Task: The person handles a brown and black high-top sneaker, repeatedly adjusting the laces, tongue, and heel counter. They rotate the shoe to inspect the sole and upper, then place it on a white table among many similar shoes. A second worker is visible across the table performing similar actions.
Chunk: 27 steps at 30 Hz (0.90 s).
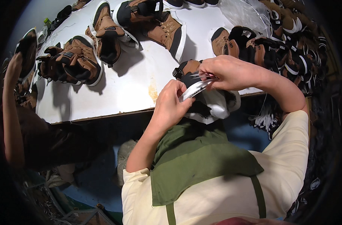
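My left hand is closed, thumb and fingers pinching a white padded-looking strip with dark marks along its edge. My right hand is closed around a small metal tool with thin pointed blades, like thread snips; its handle is hidden in the palm. The blades lie just above the strip, by its far end. Behind and below my hands, at the table edge, is a brown and black shoe, partly covered. White crumpled material bulges below my right hand, over my green apron.
Brown and black high-top shoes stand and lie across the white table. More shoes crowd the right side, beside clear plastic. At far left, a co-worker's hand holds a dark shoe.
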{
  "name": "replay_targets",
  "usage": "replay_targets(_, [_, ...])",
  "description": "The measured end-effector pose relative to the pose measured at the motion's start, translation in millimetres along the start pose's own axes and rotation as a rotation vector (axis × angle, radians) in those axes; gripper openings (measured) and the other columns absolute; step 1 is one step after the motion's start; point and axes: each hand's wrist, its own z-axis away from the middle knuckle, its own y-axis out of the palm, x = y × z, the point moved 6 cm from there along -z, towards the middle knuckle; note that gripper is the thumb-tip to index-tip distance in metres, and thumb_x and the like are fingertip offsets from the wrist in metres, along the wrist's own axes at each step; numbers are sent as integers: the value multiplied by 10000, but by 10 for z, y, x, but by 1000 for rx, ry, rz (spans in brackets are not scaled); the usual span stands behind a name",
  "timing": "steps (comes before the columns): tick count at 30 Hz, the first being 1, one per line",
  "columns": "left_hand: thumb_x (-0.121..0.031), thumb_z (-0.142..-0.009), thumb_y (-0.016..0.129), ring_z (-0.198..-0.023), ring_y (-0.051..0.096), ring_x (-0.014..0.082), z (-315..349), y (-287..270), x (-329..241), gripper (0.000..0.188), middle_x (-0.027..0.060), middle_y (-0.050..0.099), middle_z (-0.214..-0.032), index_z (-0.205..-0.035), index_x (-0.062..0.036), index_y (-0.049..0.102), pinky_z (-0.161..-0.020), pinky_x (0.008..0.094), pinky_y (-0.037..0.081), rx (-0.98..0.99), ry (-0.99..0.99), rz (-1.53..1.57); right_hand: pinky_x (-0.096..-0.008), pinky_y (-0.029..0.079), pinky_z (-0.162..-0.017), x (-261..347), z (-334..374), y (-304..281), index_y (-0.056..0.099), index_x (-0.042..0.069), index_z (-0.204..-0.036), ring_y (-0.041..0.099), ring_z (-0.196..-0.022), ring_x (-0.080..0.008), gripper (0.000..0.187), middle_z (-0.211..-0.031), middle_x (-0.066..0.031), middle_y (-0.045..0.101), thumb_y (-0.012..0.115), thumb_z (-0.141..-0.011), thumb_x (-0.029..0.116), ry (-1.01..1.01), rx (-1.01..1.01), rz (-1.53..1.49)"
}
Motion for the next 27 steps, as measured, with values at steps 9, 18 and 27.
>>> replay_targets(9, [54,-667,628,-671,510,309,143,61,-284,212,126,477,-733,-778,-26,465,-572,388,414,-250,419,-390,-391,489,-536,227,205,117,498,26,-833,620,-667,-307,142,-801,-119,568,610,-782,96,-171,-134,429])
replay_targets(18, [91,-608,644,-651,548,288,149,111,-272,302,120,528,-756,-833,-34,487,-544,361,443,-468,686,-598,-308,459,-450,142,349,65,500,79,-806,586,-560,-200,111,-745,-51,514,605,-771,96,-263,-453,577])
replay_targets(27, [111,-559,607,-867,608,351,172,106,256,493,181,581,-969,-1030,8,504,-679,384,514,-530,550,-445,-246,438,-593,-406,462,-115,647,30,-949,541,-668,-106,148,-915,-53,594,678,-844,128,-128,-698,-118])
